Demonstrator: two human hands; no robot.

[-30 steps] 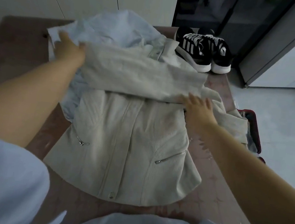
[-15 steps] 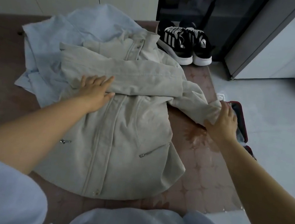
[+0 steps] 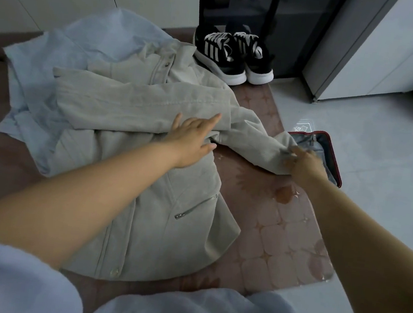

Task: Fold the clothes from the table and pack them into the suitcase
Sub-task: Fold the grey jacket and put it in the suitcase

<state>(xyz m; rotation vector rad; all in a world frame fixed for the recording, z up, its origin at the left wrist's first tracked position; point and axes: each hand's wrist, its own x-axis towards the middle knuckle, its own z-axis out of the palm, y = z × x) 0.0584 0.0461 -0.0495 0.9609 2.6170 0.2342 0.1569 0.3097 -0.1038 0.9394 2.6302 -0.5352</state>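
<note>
Pressing jacket [image 3: 164, 241] flat with spread left hand [image 3: 192, 139], pinching sleeve [image 3: 258, 144] with right hand [image 3: 304, 165]; best swung across taut, hinging at the shoulder.

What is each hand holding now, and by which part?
The right hand holds the beige jacket by the end of its sleeve; the left hand only presses flat on it.

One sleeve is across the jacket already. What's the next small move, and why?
Probably carry the loose sleeve by its cuff, gripped in the right hand, leftward across the jacket, onto the folded sleeve. The left hand lies flat at the shoulder as a hinge, and this sleeve points out toward the suitcase.
</note>
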